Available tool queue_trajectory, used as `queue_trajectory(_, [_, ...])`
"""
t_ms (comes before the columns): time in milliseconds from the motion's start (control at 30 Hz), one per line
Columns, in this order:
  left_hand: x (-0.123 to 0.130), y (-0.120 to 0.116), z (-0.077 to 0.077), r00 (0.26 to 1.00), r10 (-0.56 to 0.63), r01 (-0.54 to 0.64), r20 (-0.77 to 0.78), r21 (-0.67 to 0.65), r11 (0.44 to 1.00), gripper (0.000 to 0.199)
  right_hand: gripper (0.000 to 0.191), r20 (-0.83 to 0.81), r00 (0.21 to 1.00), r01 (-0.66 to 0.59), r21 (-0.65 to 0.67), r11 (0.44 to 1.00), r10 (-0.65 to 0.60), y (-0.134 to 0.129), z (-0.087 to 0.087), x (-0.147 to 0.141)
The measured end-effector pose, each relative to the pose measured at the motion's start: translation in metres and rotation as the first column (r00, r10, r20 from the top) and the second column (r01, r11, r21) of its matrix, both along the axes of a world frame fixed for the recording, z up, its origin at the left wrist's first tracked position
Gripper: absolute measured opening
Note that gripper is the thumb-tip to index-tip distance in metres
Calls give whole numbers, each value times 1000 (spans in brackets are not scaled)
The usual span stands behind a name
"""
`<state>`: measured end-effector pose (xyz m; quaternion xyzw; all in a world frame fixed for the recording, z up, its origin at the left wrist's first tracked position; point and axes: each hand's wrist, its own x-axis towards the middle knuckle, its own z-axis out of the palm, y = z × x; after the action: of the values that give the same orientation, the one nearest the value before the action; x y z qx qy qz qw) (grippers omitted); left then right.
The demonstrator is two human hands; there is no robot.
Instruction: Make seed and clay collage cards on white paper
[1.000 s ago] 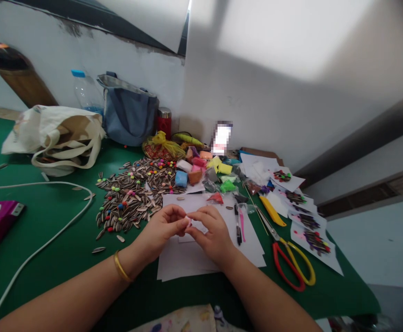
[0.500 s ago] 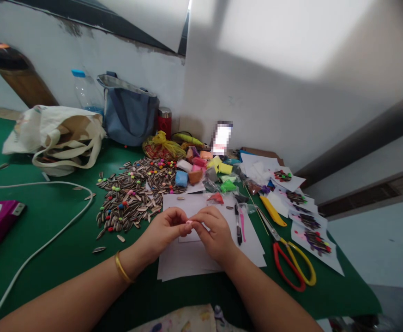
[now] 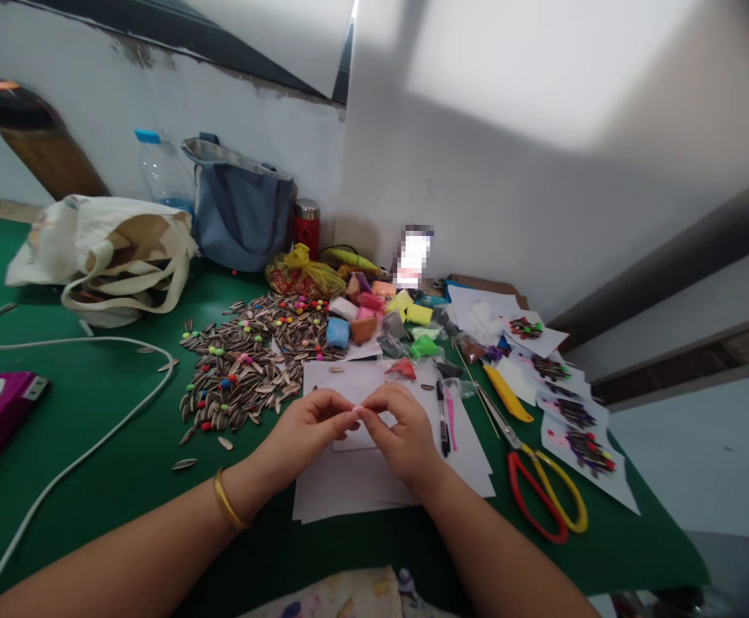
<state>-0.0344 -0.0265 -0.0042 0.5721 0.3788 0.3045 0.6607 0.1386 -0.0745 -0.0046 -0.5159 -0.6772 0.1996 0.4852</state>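
Over the white sheets of paper (image 3: 335, 493), my left hand (image 3: 315, 429) and my right hand (image 3: 403, 433) meet fingertip to fingertip. Thumb and forefinger of each are pinched on a tiny piece of pink clay (image 3: 357, 411), mostly hidden by the fingers. A packet of red clay (image 3: 401, 369) lies just beyond the hands on the paper. Right of my right hand are a black pen (image 3: 443, 418) and a pink plastic tool (image 3: 452, 416). A heap of striped sunflower seeds (image 3: 238, 378) mixed with coloured beads spreads to the left.
Bagged clay blocks (image 3: 365, 326) lie behind the hands, before a propped phone (image 3: 413, 257). At right are scissors (image 3: 534, 468), a yellow cutter (image 3: 508, 393) and papers bearing seed pieces (image 3: 589, 451). A white cable (image 3: 91, 429) and cloth bags (image 3: 242, 206) occupy the left.
The fingertips have drawn closer together around the pink clay, covering more of it. Both hands stay over the paper; nothing else has visibly moved.
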Motion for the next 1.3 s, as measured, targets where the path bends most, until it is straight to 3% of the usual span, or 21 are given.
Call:
queue_trajectory(100, [1,1,-2,1000,19,-18,18,-17,1000,31,12,61,998,-20,48,999,17,-1,0,1])
queue_trajectory(300, [1,1,-5,985,44,-10,166,-200,980,32,16,163,986,-43,138,989,20,-2,-3,3])
queue_trajectory(400, [0,1,-5,992,25,-5,120,-162,987,28,15,178,984,-31,153,988,3,-3,-5,2])
queue_trajectory(600, [0,0,-1,996,-16,25,92,-95,995,31,6,43,999,-7,119,993,2,-2,-3,1])
queue_trajectory(800, [1,1,2,997,72,-72,39,5,997,27,13,52,997,-67,74,995,64,-3,1,3])
queue_trajectory(933, [1,2,3,993,97,-98,74,8,995,27,16,29,999,-28,65,997,26,-3,-2,5])
queue_trajectory(1133, [0,1,-2,997,72,-74,38,46,996,29,11,-72,996,-58,-69,996,53,0,-5,3])
queue_trajectory(1300, [0,0,-5,999,31,-31,18,12,999,32,8,-73,997,-9,-39,999,6,1,-4,2])
